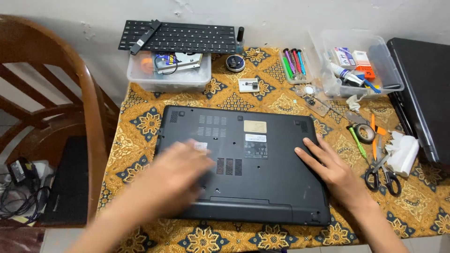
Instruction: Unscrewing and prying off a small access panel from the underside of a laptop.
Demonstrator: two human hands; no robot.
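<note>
Laptop [243,164] is laid upside down, black underside up, at the middle of the counter [140,117], which is covered by a brown-and-gold patterned cloth. The right hand [330,166] is spread flat, fingers extended, pressed on the laptop's right part; nothing is gripped. The left hand [180,171] is blurred over the left part of the base; whether it is open or closed cannot be told. Behind the laptop, a clear plastic box [168,75] is seen with a loose black keyboard [180,37] laid across it. A second clear tub [356,63] of small supplies stands at the back right, near coloured pens [294,61]. Scissors [382,171] and a tape roll [365,132] lie right of the laptop. A white wall [281,14] backs the counter; a wooden chair [56,107] stands at the left.
</note>
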